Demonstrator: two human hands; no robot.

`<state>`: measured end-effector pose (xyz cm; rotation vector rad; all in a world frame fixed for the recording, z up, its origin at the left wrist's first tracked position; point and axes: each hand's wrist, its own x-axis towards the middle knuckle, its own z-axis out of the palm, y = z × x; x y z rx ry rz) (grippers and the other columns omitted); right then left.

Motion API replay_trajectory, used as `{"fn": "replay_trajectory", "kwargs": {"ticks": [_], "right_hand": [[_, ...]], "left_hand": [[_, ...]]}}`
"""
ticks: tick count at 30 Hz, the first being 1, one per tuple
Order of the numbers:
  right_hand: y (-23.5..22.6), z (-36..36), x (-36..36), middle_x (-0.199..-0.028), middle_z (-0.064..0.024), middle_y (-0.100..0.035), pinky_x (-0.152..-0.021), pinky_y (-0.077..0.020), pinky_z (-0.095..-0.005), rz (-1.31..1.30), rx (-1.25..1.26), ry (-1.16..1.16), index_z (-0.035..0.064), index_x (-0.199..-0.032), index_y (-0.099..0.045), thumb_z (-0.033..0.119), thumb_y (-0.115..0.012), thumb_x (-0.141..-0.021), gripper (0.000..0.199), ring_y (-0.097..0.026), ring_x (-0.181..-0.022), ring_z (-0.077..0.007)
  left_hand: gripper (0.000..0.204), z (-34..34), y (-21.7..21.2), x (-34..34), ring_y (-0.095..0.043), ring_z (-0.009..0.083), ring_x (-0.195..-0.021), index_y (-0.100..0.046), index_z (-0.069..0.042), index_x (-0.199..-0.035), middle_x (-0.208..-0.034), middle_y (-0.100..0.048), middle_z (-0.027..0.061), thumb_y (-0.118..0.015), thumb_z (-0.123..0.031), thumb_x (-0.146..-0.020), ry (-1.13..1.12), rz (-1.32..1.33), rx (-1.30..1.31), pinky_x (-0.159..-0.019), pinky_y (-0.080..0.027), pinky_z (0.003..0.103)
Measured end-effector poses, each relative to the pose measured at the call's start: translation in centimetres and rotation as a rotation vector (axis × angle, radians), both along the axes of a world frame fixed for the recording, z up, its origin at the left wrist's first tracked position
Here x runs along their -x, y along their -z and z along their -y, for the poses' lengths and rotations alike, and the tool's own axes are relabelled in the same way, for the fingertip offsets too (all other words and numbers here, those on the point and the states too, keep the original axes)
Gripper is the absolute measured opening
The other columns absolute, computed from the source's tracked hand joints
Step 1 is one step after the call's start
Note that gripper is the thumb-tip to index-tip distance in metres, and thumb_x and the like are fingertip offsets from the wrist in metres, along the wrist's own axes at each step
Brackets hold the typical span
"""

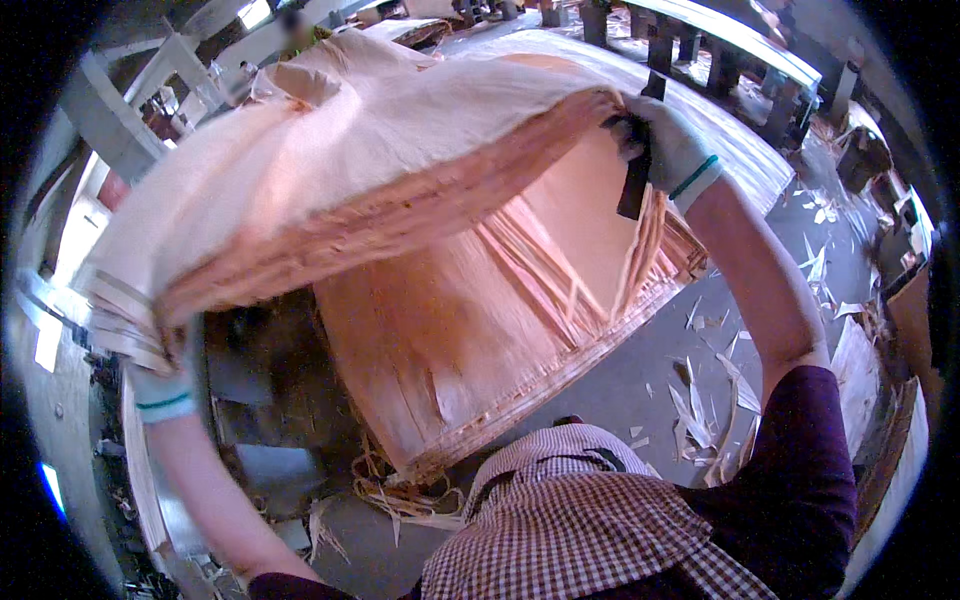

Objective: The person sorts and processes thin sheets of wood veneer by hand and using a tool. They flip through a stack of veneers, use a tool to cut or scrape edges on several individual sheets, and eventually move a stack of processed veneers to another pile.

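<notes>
From the head camera, both gloved hands were raised and well apart. The left hand (160,385) gripped one edge of a thick bundle of thin veneer sheets (330,170); the right hand (668,148) clamped the opposite edge together with a dark flat tool (634,185). The bundle hung above a veneer stack (480,330), with scraps (700,400) littering the floor.

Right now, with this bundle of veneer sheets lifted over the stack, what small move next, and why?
Probably ease the veneer sheets forward and level them: the left hand grips the low edge, the right hand holds the high one, so they sag above the veneer stack.
</notes>
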<state>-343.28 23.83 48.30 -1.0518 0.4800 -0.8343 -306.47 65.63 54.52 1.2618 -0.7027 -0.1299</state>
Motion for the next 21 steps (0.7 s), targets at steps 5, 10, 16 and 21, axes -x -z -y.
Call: {"fn": "replay_trajectory", "kwargs": {"ticks": [5,10,16,21], "right_hand": [[6.4,3.6,2.8,-0.063,-0.0028,-0.054,-0.039,-0.0337,-0.0224,-0.145,-0.031,0.160,0.0070,-0.085,-0.057,0.026,-0.054,-0.087,0.019,-0.043,-0.044,-0.0104],[17.9,4.6,1.8,-0.060,-0.0028,-0.054,-0.038,-0.0335,-0.0233,-0.291,-0.175,0.331,0.0060,-0.079,-0.060,0.020,-0.061,-0.084,0.015,-0.044,-0.042,-0.0111],[36.1,3.7,0.8,-0.065,0.0023,-0.054,-0.048,-0.0362,-0.0259,-0.330,-0.330,0.425,0.0038,-0.084,-0.066,0.019,-0.067,-0.079,0.016,-0.045,-0.052,-0.0105],[46.9,-2.3,-3.0,-0.064,-0.0012,-0.055,-0.047,-0.0374,-0.0288,-0.528,-0.413,0.395,0.0039,-0.075,-0.061,0.021,-0.068,-0.077,0.018,-0.048,-0.052,-0.0128]], "left_hand": [[0.054,4.3,10.2,1.3,-0.052,0.0258,-0.079,-0.044,-0.002,-0.115,-0.098,-0.050,0.0136,-0.048,-0.043,-0.080,0.107,-0.261,-0.014,-0.063,-0.045,0.034],[0.051,5.2,21.1,1.8,-0.053,0.0250,-0.075,-0.044,-0.002,-0.113,-0.094,-0.052,0.0131,-0.049,-0.040,-0.080,0.158,-0.470,-0.091,-0.060,-0.046,0.033],[0.046,5.0,33.0,1.6,-0.054,0.0241,-0.071,-0.045,-0.002,-0.111,-0.090,-0.053,0.0125,-0.050,-0.036,-0.080,0.214,-0.645,-0.200,-0.057,-0.046,0.032],[0.043,2.1,41.7,-0.1,-0.054,0.0233,-0.067,-0.046,-0.001,-0.109,-0.086,-0.054,0.0121,-0.052,-0.033,-0.081,0.211,-0.753,-0.291,-0.054,-0.047,0.030]]}}
